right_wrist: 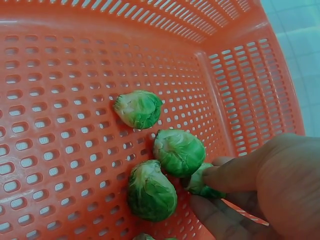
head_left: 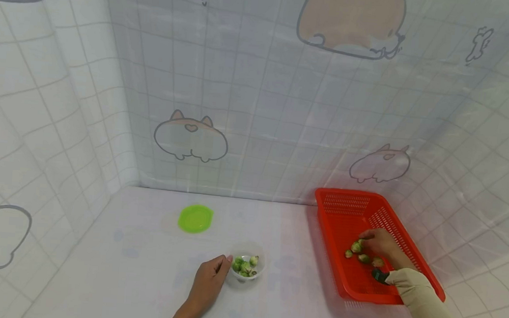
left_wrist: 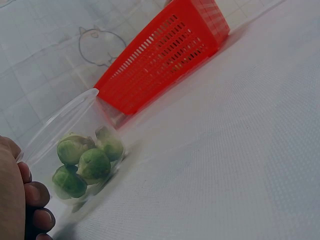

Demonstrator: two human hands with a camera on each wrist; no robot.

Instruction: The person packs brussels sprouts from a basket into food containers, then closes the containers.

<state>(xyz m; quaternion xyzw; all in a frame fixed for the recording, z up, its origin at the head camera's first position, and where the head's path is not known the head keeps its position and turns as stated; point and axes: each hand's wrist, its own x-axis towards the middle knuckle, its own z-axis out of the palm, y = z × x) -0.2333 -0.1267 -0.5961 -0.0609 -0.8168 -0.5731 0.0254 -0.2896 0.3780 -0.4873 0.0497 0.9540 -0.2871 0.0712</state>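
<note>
Brussels sprouts (right_wrist: 151,194) sit in two containers on the white desk (head_left: 288,304): a red basket (head_left: 343,227) at the right and, near the middle, a clear bowl (left_wrist: 82,117), whose rim the left hand (head_left: 209,280) pinches. Behind the bowl, to the left, lies a green lid (head_left: 195,219). Inside the basket, the right hand (head_left: 381,243) pinches one sprout (right_wrist: 201,184) between thumb and fingers.

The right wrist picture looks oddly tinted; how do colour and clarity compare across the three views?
Right wrist: a blue-green cast on the tiled backdrop, and the basket looks orange; head: the same basket looks deep red, with a soft pinkish shadow beside it on the table; left wrist: Brussels sprouts look milky through the clear tub.
</note>
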